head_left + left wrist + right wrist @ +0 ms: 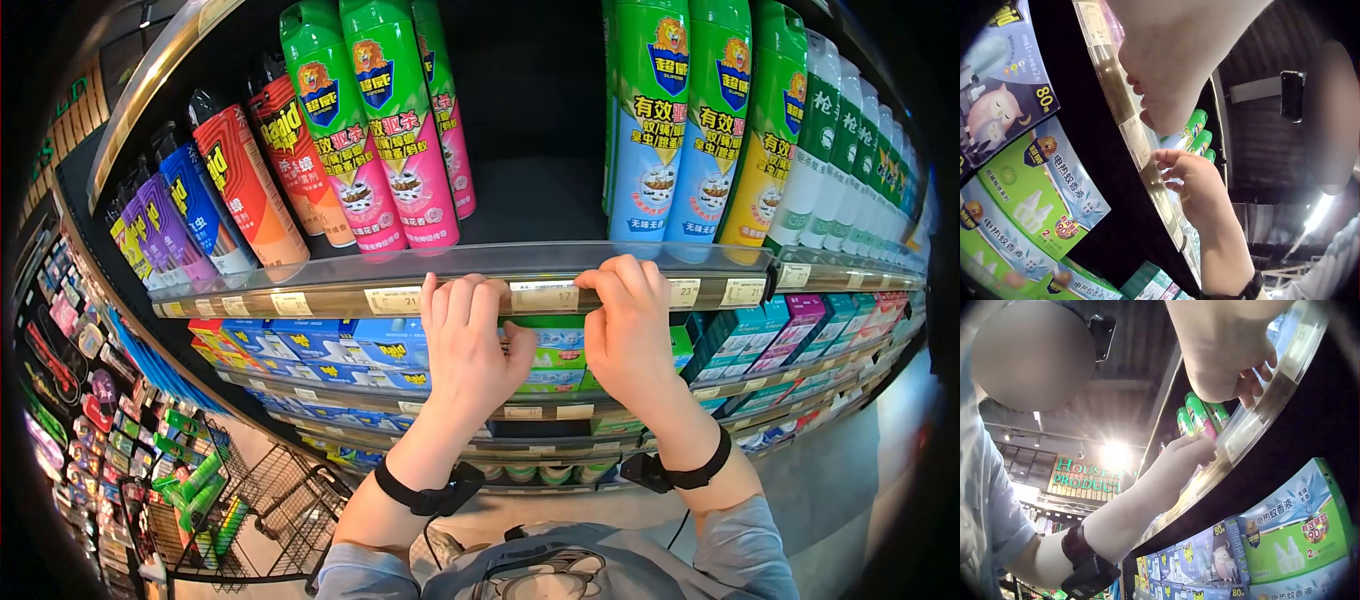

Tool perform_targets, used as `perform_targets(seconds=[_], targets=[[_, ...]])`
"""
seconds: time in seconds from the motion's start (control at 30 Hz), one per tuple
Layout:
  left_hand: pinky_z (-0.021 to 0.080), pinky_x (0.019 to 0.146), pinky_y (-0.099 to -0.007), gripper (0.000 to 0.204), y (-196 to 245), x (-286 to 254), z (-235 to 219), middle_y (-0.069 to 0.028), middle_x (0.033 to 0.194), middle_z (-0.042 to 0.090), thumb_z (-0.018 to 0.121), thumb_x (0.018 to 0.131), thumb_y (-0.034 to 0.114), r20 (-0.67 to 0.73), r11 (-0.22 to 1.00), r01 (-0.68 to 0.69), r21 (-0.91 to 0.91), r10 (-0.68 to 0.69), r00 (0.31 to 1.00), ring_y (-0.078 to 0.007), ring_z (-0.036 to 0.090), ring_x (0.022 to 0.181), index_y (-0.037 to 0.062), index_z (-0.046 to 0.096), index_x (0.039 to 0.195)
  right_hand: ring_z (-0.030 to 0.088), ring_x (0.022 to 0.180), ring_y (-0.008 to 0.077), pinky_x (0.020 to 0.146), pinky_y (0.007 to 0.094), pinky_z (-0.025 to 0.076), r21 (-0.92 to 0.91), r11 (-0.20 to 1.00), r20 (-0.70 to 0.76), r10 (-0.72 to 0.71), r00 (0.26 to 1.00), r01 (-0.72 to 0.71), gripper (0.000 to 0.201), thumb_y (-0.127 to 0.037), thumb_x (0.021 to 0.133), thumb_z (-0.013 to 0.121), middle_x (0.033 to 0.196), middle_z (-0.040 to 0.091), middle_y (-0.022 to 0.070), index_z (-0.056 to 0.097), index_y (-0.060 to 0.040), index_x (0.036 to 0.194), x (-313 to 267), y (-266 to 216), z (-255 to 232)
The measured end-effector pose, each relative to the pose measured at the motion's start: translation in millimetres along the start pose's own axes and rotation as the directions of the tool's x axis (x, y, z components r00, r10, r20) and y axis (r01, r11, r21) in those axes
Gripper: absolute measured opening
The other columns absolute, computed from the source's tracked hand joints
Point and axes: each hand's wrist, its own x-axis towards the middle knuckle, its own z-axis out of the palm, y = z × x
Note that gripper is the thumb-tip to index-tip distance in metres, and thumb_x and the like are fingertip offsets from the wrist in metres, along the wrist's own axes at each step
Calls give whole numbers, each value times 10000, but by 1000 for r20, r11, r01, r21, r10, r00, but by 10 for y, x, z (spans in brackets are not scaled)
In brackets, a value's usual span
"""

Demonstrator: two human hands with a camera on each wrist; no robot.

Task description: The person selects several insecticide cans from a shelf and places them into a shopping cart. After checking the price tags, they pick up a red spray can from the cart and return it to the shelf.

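Note:
Both hands are at the long price strip on the shelf's front edge, either side of a price label. My left hand touches the strip with bent fingers left of that label, its thumb held apart below. To the right of the label, fingertips of my right hand rest on the strip, also in the left wrist view. The left hand appears in the right wrist view with its fingertips against the strip. Behind the hands runs a clear plastic guard along the shelf front.
Pink-and-green spray cans stand behind the left hand, blue-and-green cans behind the right. Red Raid cans are farther left. Boxes fill the shelf below. A wire shopping cart with green items stands at lower left.

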Motion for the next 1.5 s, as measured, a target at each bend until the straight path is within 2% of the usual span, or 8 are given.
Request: perform_targets(seconds=[0.6, 0.73, 0.93, 1.07, 1.2, 1.3, 1.4, 1.5], targets=[[344, 1094, -580, 471, -99, -76, -26, -114, 972, 576, 625, 657, -9, -18, 997, -50, -57, 49, 999, -352, 572, 969, 2, 541, 1120, 571, 1008, 332, 878, 416, 480, 81, 991, -64, -104, 992, 109, 359, 49, 721, 597, 1043, 628, 132, 703, 15, 1063, -63, -36, -21], [344, 1097, -580, 365, -87, -84, -81, -124, 1061, 629, 656, 694, 33, -43, 998, -60, -13, 60, 997, -350, 588, 1088, 34, 570, 1048, 599, 1016, 358, 902, 453, 495, 121, 967, -243, -189, 951, 223, 381, 17, 695, 617, 1099, 640, 158, 683, 15, 1070, -135, 127, -193], [327, 1121, -519, 447, 140, 332, -241, -180, 1261, 608, 671, 748, 63, -89, 975, -157, -158, 145, 985, -380, 556, 1203, 4, 581, 1181, 486, 1315, 332, 1123, 433, 359, 502, 863, -403, 294, 867, -59, 401, -66, 998, 432, 1374, 530, 221, 471, 82, 1369, 86, 494, -661], [315, 1141, -384, 608, 402, 798, -111, -205, 1454, 484, 544, 964, 139, 239, 518, 281, -808, -147, 960, -276, 461, 1348, -42, 337, 1506, 343, 1454, 264, 1201, 411, 229, 743, 620, -140, 513, 847, -253, 593, -361, 1076, 367, 1538, 403, 167, 323, 32, 1518, 345, 811, -732], [28, 1236, -424, 853, 638, 1205, 142, -157, 1679, 90, 394, 995, 580, 485, 287, 553, -782, -275, 830, -279, 36, 1557, 41, 130, 1601, 290, 1485, 246, 1224, 385, 165, 799, 458, 129, 502, 855, -390, 720, -502, 1070, 310, 1593, 334, 153, 240, 23, 1558, 595, 1076, -747], [-12, 1228, -459, 953, 564, 1482, 425, -154, 1684, 54, 392, 953, 669, 659, 135, 733, -667, -354, 664, -267, 11, 1559, 55, 70, 1608, 283, 1489, 236, 1223, 368, 168, 830, 403, 128, 536, 834, -386, 775, -556, 1055, 301, 1607, 310, 152, 205, 14, 1572, 737, 861, -820], [-42, 1219, -482, 1002, 637, 1439, 466, -152, 1687, 14, 384, 935, 704, 628, 159, 671, -724, -249, 737, -264, -15, 1559, 61, 11, 1608, 306, 1475, 229, 1213, 364, 190, 869, 300, 164, 575, 801, -394, 782, -573, 1044, 319, 1599, 329, 140, 236, 3, 1567, 831, 795, -857], [85, 1217, -464, 877, 739, 1573, 580, -141, 1628, 253, 373, 967, 665, 659, -27, 678, -735, -269, 703, -272, 211, 1506, 51, 222, 1576, 412, 1396, 208, 1169, 373, 281, 893, 295, 97, 613, 784, -341, 673, -511, 1059, 334, 1532, 436, 100, 348, -20, 1519, 900, 919, -728]])
